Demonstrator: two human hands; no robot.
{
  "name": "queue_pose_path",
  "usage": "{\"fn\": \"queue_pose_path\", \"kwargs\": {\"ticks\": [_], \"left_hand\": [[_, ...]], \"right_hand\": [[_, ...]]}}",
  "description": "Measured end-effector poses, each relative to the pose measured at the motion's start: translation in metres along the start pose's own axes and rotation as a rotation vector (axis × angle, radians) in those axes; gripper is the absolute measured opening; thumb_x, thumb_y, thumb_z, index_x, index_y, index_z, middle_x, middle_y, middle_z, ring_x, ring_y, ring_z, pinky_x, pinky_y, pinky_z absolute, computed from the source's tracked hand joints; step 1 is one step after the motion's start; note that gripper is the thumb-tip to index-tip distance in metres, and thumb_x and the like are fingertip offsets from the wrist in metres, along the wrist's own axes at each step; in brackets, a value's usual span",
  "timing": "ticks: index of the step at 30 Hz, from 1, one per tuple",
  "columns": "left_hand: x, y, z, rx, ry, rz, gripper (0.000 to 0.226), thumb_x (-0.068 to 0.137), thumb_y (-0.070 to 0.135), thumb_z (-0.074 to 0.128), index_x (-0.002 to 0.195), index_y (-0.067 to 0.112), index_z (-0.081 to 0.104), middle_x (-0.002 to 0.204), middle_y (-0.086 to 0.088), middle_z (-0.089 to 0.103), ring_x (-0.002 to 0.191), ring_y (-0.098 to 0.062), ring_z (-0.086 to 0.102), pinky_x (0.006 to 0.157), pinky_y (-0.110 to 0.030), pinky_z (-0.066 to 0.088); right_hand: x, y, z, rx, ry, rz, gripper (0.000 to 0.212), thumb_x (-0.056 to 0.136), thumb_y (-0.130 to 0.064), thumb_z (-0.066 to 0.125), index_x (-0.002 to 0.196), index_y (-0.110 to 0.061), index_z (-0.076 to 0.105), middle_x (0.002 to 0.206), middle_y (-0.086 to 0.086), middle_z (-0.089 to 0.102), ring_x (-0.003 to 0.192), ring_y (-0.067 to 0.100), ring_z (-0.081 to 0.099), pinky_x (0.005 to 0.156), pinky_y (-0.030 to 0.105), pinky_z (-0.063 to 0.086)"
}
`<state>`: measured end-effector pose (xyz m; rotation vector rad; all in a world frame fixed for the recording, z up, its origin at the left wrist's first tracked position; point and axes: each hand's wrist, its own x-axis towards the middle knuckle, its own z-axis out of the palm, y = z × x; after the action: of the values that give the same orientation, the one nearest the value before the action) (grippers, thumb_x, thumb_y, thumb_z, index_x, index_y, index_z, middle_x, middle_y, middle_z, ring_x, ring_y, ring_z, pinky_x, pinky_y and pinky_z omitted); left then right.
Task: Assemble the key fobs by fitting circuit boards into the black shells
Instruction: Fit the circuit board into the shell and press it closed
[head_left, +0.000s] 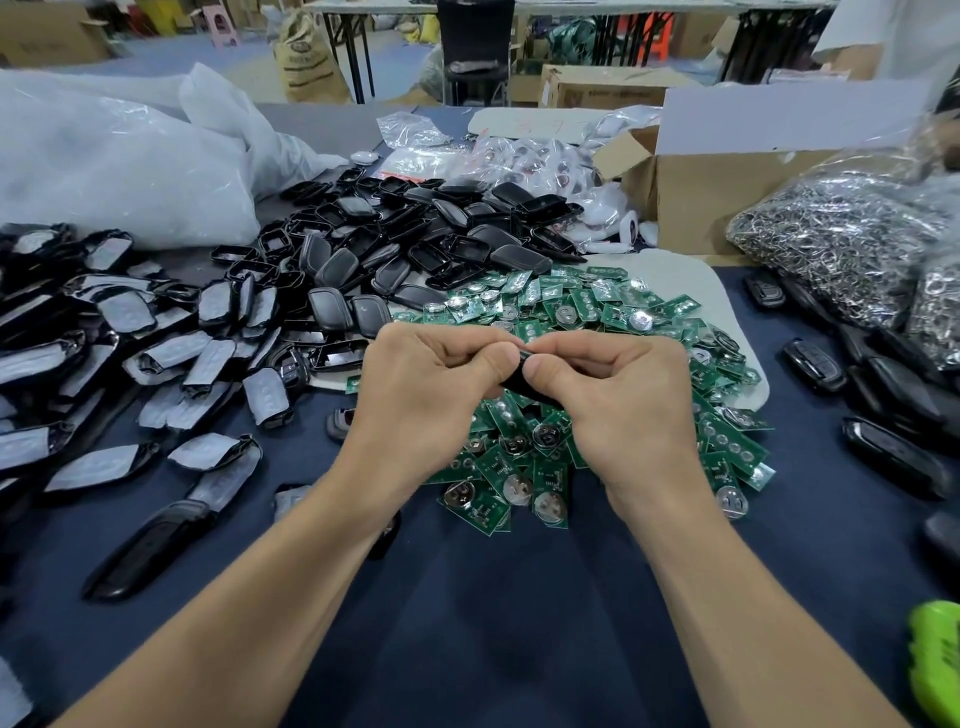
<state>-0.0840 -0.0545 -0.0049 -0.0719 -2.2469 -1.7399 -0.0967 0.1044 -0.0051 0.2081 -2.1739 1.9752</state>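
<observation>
Left hand (431, 384) and right hand (613, 395) together grip one black shell (524, 375) above the circuit boards (597, 306) mid-bench.

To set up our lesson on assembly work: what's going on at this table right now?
A person pinches one black shell between the left hand and right hand, above a heap of green circuit boards on the dark table. Fingers hide whether a board is already inside. Empty shells are piled behind, film-wrapped pieces lie to the left, and closed-looking fobs lie to the right.
</observation>
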Motion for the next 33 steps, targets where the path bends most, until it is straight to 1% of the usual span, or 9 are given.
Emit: {"fn": "queue_pose_path", "kwargs": {"ticks": [3,8,10,15,19,24,26,29,33], "left_hand": [[0.002,0.001,-0.005,-0.005,-0.081,0.027,0.017,0.090,0.008,0.079,0.097,0.022,0.084,0.087,0.006,0.082,0.086,-0.011,0.078,0.077,-0.024,0.061],[0.003,0.001,-0.010,-0.119,-0.070,0.045,0.019,0.088,-0.001,0.077,0.105,0.007,0.082,0.091,-0.010,0.081,0.090,-0.036,0.077,0.088,-0.048,0.063],[0.003,0.003,-0.009,-0.136,-0.077,0.042,0.020,0.088,-0.002,0.077,0.106,0.004,0.081,0.092,-0.011,0.081,0.090,-0.036,0.077,0.087,-0.045,0.063],[-0.004,0.007,-0.007,0.240,-0.040,0.163,0.043,0.084,0.009,0.084,0.103,0.047,0.076,0.095,0.021,0.079,0.088,-0.006,0.077,0.084,-0.037,0.063],[-0.006,0.010,-0.006,0.320,-0.015,0.230,0.042,0.082,0.022,0.078,0.102,0.058,0.068,0.082,0.009,0.078,0.071,-0.023,0.073,0.068,-0.047,0.061],[-0.008,0.012,-0.006,0.414,0.005,0.273,0.042,0.081,0.030,0.074,0.104,0.062,0.063,0.075,0.017,0.075,0.063,-0.015,0.067,0.059,-0.036,0.054],[-0.005,0.009,-0.005,0.344,0.012,0.206,0.036,0.083,0.023,0.080,0.101,0.053,0.073,0.078,0.017,0.077,0.066,-0.011,0.071,0.065,-0.035,0.059],[-0.002,0.005,-0.001,0.107,0.011,0.037,0.034,0.084,0.014,0.086,0.098,0.044,0.080,0.094,0.015,0.081,0.091,-0.004,0.077,0.087,-0.029,0.063],[-0.004,0.005,0.009,-0.102,-0.015,-0.036,0.022,0.090,0.012,0.080,0.101,0.031,0.083,0.094,0.010,0.081,0.091,-0.008,0.078,0.077,-0.019,0.060]], "right_hand": [[-0.002,-0.003,-0.002,-0.064,-0.012,-0.057,0.021,0.079,-0.011,0.086,0.079,-0.031,0.081,0.076,-0.012,0.078,0.074,0.008,0.077,0.076,0.036,0.065],[0.000,-0.009,-0.005,-0.033,-0.056,-0.077,0.019,0.071,-0.013,0.086,0.082,-0.028,0.081,0.077,-0.010,0.079,0.074,0.010,0.077,0.072,0.030,0.062],[0.000,-0.009,-0.007,-0.053,-0.054,-0.093,0.023,0.071,-0.009,0.087,0.080,-0.029,0.080,0.076,-0.011,0.078,0.072,0.009,0.076,0.071,0.029,0.061],[-0.004,-0.009,-0.008,-0.246,0.008,-0.197,0.019,0.075,-0.013,0.086,0.085,-0.029,0.083,0.076,-0.018,0.076,0.073,0.004,0.074,0.071,0.029,0.062],[-0.006,-0.009,-0.008,-0.317,0.006,-0.279,0.016,0.075,-0.019,0.085,0.086,-0.031,0.082,0.076,-0.023,0.075,0.074,-0.003,0.072,0.068,0.015,0.057],[-0.007,-0.008,-0.006,-0.328,0.019,-0.285,0.015,0.074,-0.019,0.085,0.084,-0.031,0.083,0.076,-0.025,0.074,0.069,-0.002,0.071,0.062,0.013,0.055],[-0.006,-0.008,-0.004,-0.269,0.030,-0.209,0.017,0.073,-0.015,0.086,0.080,-0.031,0.082,0.072,-0.021,0.074,0.066,0.001,0.072,0.062,0.017,0.057],[-0.001,-0.006,-0.001,0.104,0.047,0.098,0.023,0.073,-0.001,0.087,0.076,-0.023,0.082,0.072,-0.005,0.078,0.067,0.009,0.074,0.064,0.019,0.057],[0.004,-0.005,-0.002,0.391,-0.028,0.293,0.017,0.073,0.000,0.084,0.076,-0.016,0.082,0.075,0.002,0.078,0.069,0.008,0.069,0.064,0.014,0.052]]}}
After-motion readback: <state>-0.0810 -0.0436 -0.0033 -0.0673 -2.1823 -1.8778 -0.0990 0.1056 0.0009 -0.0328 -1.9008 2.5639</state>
